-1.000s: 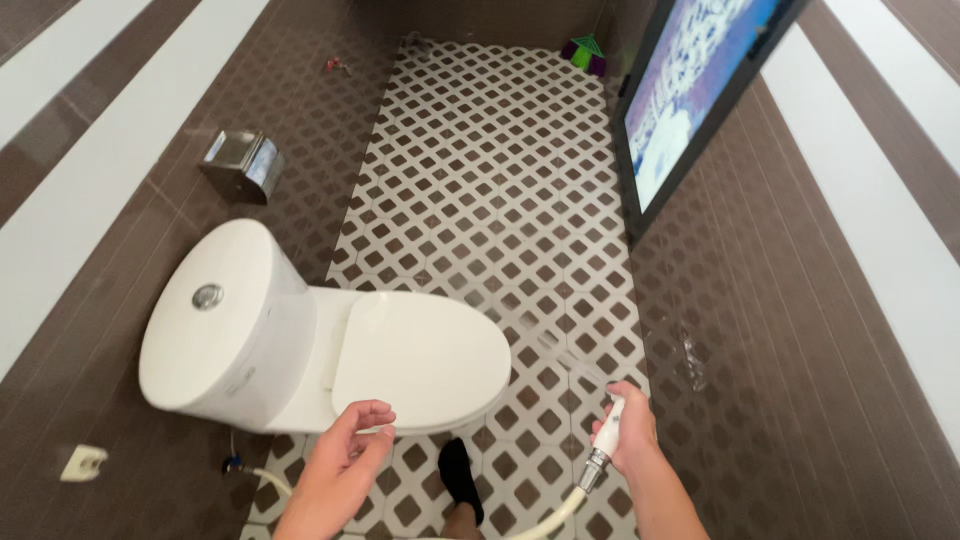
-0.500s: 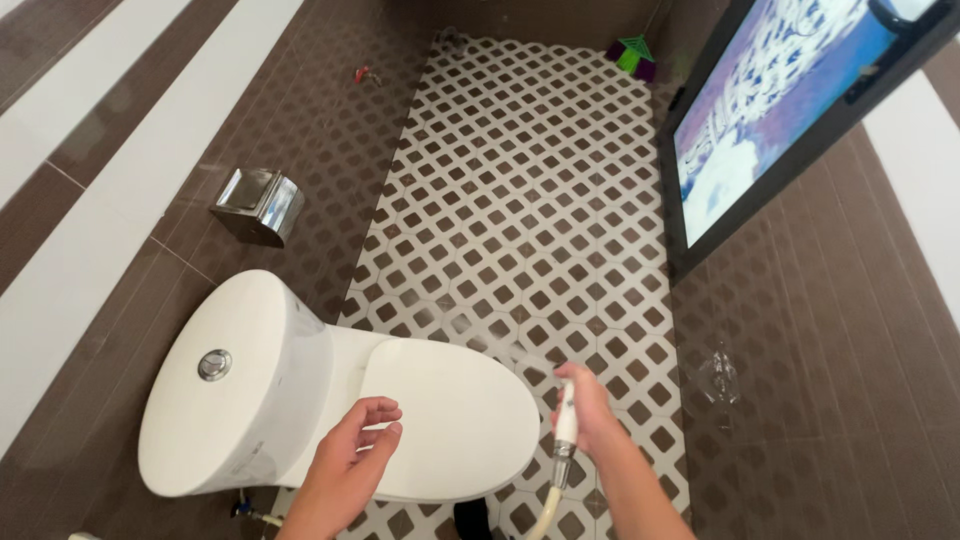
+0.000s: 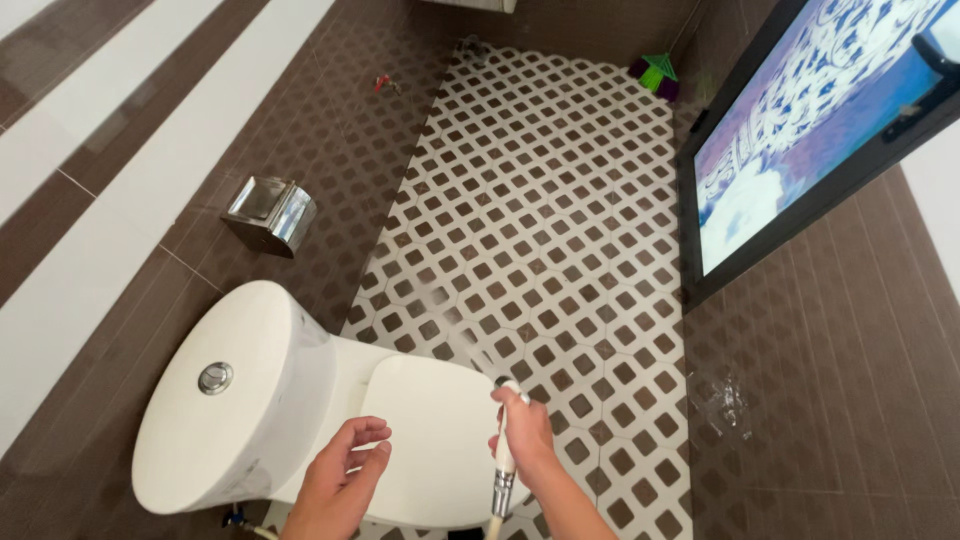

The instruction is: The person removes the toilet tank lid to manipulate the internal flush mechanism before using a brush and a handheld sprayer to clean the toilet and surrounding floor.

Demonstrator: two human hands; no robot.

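Note:
My right hand [image 3: 527, 437] grips a white bidet sprayer [image 3: 506, 440] with a chrome collar and a pale hose running down out of frame. The nozzle points up and away, and a faint water spray [image 3: 450, 325] shoots over the floor tiles. My left hand [image 3: 345, 472] hovers with fingers loosely curled and holds nothing, just above the near edge of the closed white toilet lid [image 3: 430, 430]. The white toilet tank [image 3: 235, 395] with a chrome flush button sits to the left.
A chrome paper holder [image 3: 270, 213] hangs on the brown tiled wall at left. A door with a blue and white patterned panel [image 3: 810, 130] stands at right. A small green and purple object [image 3: 658, 75] lies in the far corner. Brown and white patterned floor tiles [image 3: 540, 200] stretch ahead.
My right hand has swung the sprayer leftward, from beside the toilet to over the front of the lid. The view has tilted forward. My left hand has stayed near the lid.

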